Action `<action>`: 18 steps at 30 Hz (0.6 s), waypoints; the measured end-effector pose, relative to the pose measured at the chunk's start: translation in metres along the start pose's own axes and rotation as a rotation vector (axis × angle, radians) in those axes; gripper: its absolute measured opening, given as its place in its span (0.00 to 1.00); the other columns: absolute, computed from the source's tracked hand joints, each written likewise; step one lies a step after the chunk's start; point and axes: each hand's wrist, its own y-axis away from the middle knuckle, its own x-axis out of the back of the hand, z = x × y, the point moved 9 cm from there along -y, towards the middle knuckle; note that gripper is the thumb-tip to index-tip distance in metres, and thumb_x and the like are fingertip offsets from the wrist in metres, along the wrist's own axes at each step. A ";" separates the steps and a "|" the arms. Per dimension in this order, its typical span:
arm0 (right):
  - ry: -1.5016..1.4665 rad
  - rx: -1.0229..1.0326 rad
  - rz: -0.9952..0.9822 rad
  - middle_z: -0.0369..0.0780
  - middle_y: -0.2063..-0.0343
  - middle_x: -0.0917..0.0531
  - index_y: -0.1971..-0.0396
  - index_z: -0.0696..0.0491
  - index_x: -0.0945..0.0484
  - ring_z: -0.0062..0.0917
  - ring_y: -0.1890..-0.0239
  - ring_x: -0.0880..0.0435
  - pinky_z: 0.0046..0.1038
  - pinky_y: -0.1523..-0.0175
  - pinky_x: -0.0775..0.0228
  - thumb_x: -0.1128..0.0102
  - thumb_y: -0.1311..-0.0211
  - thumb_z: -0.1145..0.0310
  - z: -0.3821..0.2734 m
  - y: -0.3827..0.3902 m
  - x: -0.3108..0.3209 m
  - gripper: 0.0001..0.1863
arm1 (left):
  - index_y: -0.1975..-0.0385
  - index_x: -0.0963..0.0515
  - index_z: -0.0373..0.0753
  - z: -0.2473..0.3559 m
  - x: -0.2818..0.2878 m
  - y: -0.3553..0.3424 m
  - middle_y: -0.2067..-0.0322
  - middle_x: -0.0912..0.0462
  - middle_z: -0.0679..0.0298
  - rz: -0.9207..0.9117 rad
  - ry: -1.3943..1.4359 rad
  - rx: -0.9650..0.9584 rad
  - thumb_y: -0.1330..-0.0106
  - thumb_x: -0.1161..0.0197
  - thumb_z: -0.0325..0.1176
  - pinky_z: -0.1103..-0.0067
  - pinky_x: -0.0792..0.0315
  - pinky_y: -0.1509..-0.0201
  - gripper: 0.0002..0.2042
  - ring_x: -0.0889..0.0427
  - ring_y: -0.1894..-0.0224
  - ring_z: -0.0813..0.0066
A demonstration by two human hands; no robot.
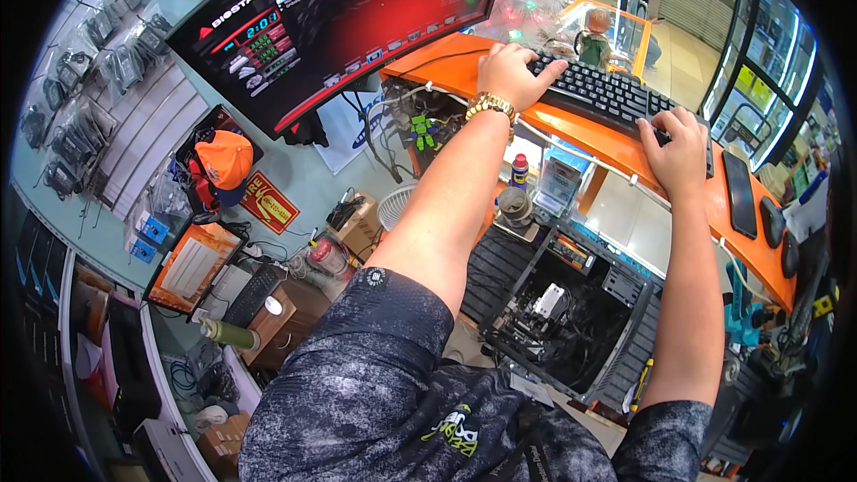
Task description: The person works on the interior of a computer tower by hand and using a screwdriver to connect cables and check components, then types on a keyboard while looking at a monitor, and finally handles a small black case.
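OK, left to right, clock directions taken from the middle of the view. At 10 o'clock there's a wall rack of clear bags of dark accessories (125, 62), at least ten but too jumbled for a proper count. Between 8 and 9 sits one smallish display (195, 266) with an orange picture on it. Then one orange baseball cap (225, 161) with a dark brim, between 9 and 10, and one green bottle (228, 332) lying at 8. One big widescreen monitor (366, 45) is lit up red and black at 11.

The left hand (518, 73), at 1 o'clock, has its thumb spread away from bent fingers, over the left end of one black keyboard (603, 89). That's at 2 o'clock on the orange desk (580, 129). One gold link wristband (491, 105) on that wrist. One blue spray can (519, 174) with a red cap stands at 2, below the desk edge. One opened-up PC case (632, 348) lies at 4.

The right hand (677, 152), between 2 and 3, is loosely spread, fingers curled over the keyboard's right end; can't tell if either hand is pressing keys. Around 3: one black smartphone-like slab (739, 195), then two black mice (771, 219) side by side.
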 end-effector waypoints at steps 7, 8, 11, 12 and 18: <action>0.006 0.011 -0.004 0.37 0.68 0.18 0.72 0.52 0.16 0.35 0.58 0.18 0.40 0.48 0.33 0.21 0.31 0.57 0.000 0.000 -0.001 0.16 | 0.58 0.05 0.41 0.001 0.001 0.001 0.51 0.06 0.61 0.011 0.001 0.009 0.29 0.33 0.75 0.61 0.22 0.32 0.36 0.13 0.39 0.59; -0.001 0.017 0.002 0.37 0.68 0.18 0.72 0.52 0.16 0.36 0.58 0.18 0.40 0.48 0.33 0.21 0.31 0.57 0.000 0.000 -0.001 0.16 | 0.58 0.05 0.41 0.001 0.002 0.001 0.51 0.06 0.62 0.010 0.006 0.007 0.29 0.33 0.75 0.61 0.22 0.32 0.36 0.13 0.39 0.59; -0.010 0.018 -0.001 0.37 0.68 0.18 0.72 0.52 0.16 0.36 0.58 0.18 0.40 0.49 0.33 0.22 0.31 0.57 0.000 0.000 -0.001 0.16 | 0.58 0.05 0.41 0.001 0.001 0.001 0.51 0.05 0.62 -0.004 0.008 0.014 0.29 0.33 0.75 0.61 0.22 0.32 0.36 0.14 0.39 0.59; -0.013 0.015 -0.003 0.37 0.69 0.18 0.72 0.52 0.16 0.35 0.59 0.18 0.40 0.49 0.33 0.22 0.31 0.57 0.000 0.000 -0.001 0.16 | 0.58 0.05 0.41 0.001 0.001 0.001 0.51 0.05 0.62 -0.004 0.007 0.016 0.29 0.33 0.75 0.61 0.22 0.32 0.36 0.13 0.39 0.59; -0.017 -0.001 -0.017 0.37 0.70 0.19 0.71 0.52 0.16 0.35 0.60 0.18 0.39 0.50 0.34 0.22 0.30 0.57 0.001 0.000 -0.002 0.16 | 0.58 0.05 0.41 0.001 0.002 0.000 0.52 0.05 0.62 0.005 0.007 0.013 0.29 0.33 0.75 0.62 0.23 0.33 0.36 0.13 0.40 0.59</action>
